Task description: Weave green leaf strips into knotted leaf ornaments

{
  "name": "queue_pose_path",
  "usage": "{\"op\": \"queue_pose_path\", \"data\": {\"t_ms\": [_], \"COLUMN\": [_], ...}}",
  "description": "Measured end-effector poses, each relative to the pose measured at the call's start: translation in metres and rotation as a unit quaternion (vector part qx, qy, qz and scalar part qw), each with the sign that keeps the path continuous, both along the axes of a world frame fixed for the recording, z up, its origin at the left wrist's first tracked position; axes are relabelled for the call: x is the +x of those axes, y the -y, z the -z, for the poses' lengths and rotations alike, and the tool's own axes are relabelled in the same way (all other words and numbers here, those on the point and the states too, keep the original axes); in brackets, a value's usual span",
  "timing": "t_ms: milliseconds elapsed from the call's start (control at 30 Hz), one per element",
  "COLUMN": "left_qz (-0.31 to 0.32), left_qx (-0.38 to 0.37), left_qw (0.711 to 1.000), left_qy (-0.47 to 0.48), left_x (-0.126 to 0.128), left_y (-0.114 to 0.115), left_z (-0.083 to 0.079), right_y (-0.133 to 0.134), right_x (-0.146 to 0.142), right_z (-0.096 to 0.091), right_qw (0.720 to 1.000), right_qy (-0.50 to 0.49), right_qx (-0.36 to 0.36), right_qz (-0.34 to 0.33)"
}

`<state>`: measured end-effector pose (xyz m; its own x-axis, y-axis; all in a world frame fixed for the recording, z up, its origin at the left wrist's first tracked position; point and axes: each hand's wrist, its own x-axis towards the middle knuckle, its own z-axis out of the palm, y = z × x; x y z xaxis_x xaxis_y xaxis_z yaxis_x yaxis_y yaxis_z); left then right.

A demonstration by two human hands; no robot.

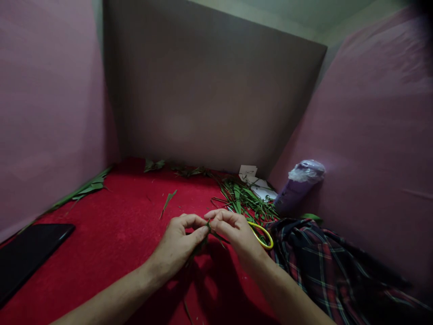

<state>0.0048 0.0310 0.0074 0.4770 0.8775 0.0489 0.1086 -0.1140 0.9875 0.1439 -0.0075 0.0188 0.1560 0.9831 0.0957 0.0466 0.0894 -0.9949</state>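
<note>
Both hands meet at the middle of the view, above the red cloth point(135, 234). My left hand point(176, 239) pinches a green leaf strip point(202, 246) between thumb and fingertips, and part of the strip hangs below the hand. My right hand point(233, 228) is closed on the same leaf piece from the other side, fingertips nearly touching the left ones. Its exact shape is partly hidden by the fingers. Just beyond the right wrist lies a yellow loop handle point(269, 241), apparently of scissors.
A pile of green leaves and stems point(243, 196) lies beyond my right hand, near white papers point(262, 189). A purple container point(296, 192) with plastic on top leans at right, above plaid fabric point(314, 262). A black flat device point(34, 253) lies left. Pink and grey walls surround the cloth.
</note>
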Motion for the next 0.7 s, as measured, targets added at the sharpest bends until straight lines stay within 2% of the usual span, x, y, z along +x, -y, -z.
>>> {"op": "queue_pose_path", "data": {"t_ms": [433, 700], "left_qz": [0.009, 0.006], "left_qx": [0.003, 0.007], "left_qw": [1.000, 1.000], "left_qy": [0.004, 0.012], "left_x": [-0.0011, -0.0004], "left_y": [-0.0003, -0.0023], "left_z": [0.0010, 0.0024], "right_y": [-0.0024, -0.0003], "right_x": [0.0052, 0.0055], "right_z": [0.0060, 0.0063], "right_qw": [0.994, 0.973], "right_qy": [0.096, 0.202], "right_qx": [0.047, 0.106], "right_qz": [0.004, 0.029]}}
